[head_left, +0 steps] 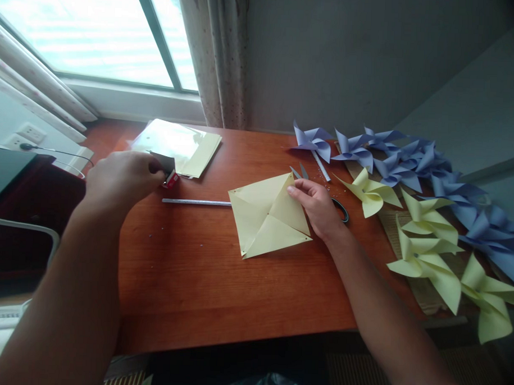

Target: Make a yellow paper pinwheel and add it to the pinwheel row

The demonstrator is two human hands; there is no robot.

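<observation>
The left hand (120,179) is curled around a small red-and-silver object (170,175) — too small to tell what it is — near the far left of the wooden table (186,280). Just beyond it lies a clear packet of yellow paper (180,145); a thin white stick (196,201) lies on the table between the two hands. The right hand (318,206) pinches the upper right corner of a yellow paper square (268,218) that is cut along its diagonals and lies flat mid-table. Scissors (340,209) lie partly under that hand. To the right, yellow pinwheels (428,243) and blue pinwheels (405,158) are heaped along the table's edge. Behind the table are a grey wall, a window (89,35) and a curtain (215,56). Both forearms reach forward — the left one stretched further.
</observation>
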